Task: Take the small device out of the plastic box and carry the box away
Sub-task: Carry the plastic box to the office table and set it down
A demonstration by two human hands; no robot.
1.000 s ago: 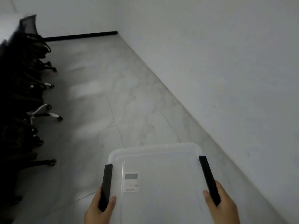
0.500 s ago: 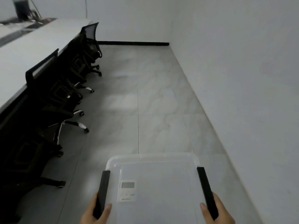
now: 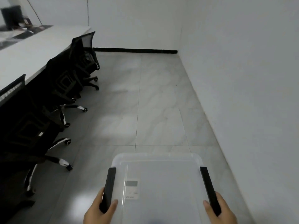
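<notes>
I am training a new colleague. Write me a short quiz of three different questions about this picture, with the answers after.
1. True or false: both hands hold the plastic box by its black side handles.
2. Multiple choice: the office chairs stand on which side of the person? A. left B. right C. straight ahead, blocking the way
3. Fill the gap: the small white device with the grey display lies near the box's ____ handle.

Key
1. True: the left hand grips the left handle, the right hand the right handle.
2. A: along the desk.
3. Left.
</notes>
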